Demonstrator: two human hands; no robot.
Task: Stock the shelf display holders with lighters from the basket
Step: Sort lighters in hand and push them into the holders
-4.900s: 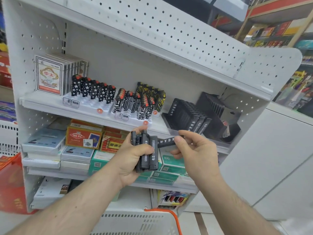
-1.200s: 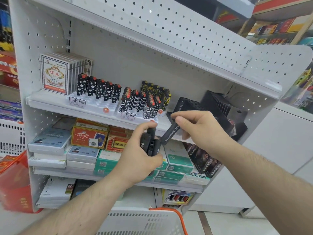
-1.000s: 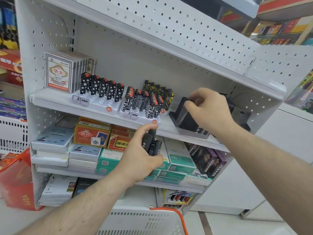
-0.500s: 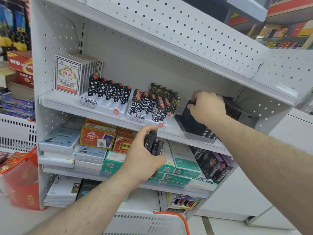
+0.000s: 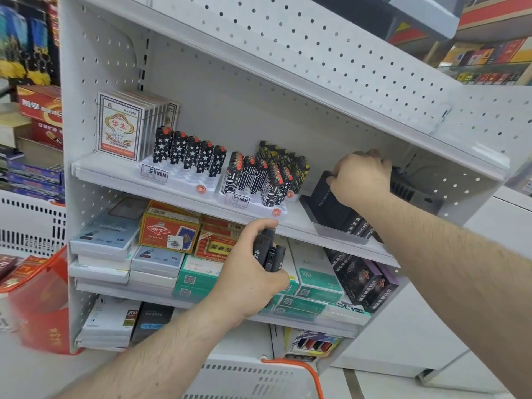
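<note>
The left hand (image 5: 247,272) is clenched around a small bundle of slim black lighters (image 5: 267,250) with white print, thumb up over their tops, held upright in front of the edge of the white metal shelf (image 5: 121,177). The bundle sits below the shelf lip, in front of the teal and white boxes (image 5: 313,277) on the tier underneath.

The right hand (image 5: 359,180) reaches up and to the right of it, onto the same shelf, fingers curled over the top of the row of black lighters standing in the black plastic display holder (image 5: 331,214). Whether it pinches a single lighter or only presses on the row I cannot tell, as the fingertips are hidden behind the holder's contents. The holder stands at the right end of the shelf, with a second black ribbed holder (image 5: 403,190) just behind the wrist.

To the left on the shelf stand two white trays of patterned lighters: star-printed black ones (image 5: 187,154) and black-and-white line-printed ones (image 5: 253,180), with yellow-and-black ones behind. A stack of white playing-card packs (image 5: 121,128) stands at the far left.

The white plastic basket with an orange handle (image 5: 293,367) shows at the bottom edge, well below both hands.
</note>
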